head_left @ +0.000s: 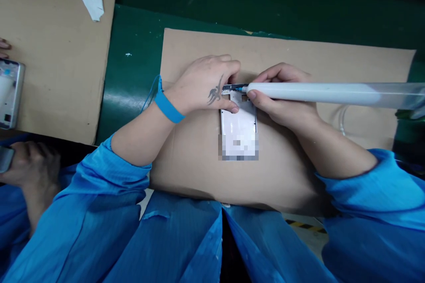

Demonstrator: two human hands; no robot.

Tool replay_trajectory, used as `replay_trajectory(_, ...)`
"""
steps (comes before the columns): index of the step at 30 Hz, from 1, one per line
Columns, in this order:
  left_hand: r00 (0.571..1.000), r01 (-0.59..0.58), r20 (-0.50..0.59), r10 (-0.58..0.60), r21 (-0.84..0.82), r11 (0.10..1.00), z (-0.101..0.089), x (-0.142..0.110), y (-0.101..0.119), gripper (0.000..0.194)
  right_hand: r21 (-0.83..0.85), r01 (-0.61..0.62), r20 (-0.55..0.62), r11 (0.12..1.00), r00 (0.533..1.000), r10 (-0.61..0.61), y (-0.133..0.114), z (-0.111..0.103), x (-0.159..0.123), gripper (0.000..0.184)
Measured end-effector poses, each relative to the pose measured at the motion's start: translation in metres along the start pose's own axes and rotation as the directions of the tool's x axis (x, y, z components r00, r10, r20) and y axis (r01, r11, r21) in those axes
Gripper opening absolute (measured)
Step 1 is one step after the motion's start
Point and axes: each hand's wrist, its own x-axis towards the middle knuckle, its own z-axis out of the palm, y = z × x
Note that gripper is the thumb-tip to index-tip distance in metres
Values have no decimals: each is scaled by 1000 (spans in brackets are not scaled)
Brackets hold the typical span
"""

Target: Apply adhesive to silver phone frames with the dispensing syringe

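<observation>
Now, two hands work at the top end of a phone frame [238,126].

The left hand [202,86], a blue wrist strap [169,106] at its wrist, grips the frame's top end between spread fingers and thumb. The right hand [282,97] pinches a thick white pen-like tube [315,93], its blue tip at the frame's top edge. The frame lies flat on a cardboard sheet [315,62] atop the green surface [133,75]; a co-worker's hand [29,163] shows far left.

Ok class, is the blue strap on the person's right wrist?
No, the blue strap sits on the wrist of the tattooed left hand.
</observation>
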Motion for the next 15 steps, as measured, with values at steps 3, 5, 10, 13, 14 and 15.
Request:
replay_trajectory(3, 1000, 9, 12, -9, 7, 1000, -1, 0, 2, 53, -3, -14, 13, 1000, 1000, 15, -2, -1, 0, 41)
replay_trajectory(5, 1000, 17, 17, -18, 15, 1000, -2, 0, 3, 53, 1, -16, 13, 1000, 1000, 16, -3, -1, 0, 42)
replay_trajectory(10, 999, 31, 31, -31, 8, 999, -4, 1, 6, 54, 16, -31, 5, 999, 1000, 31, -5, -1, 0, 43)
replay_trajectory(13, 999, 29, 29, -29, 13, 999, -3, 0, 5, 56, 22, -26, -10, 999, 1000, 26, -4, -1, 0, 40)
replay_trajectory(14, 999, 28, 27, -28, 16, 999, -3, 0, 4, 55, 24, -19, -11, 1000, 1000, 20, -3, -1, 0, 40)
replay_trajectory(15, 999, 27, 25, -27, 17, 1000, -3, 0, 4, 54, 24, -13, -9, 1000, 1000, 13, -2, -1, 1, 39)
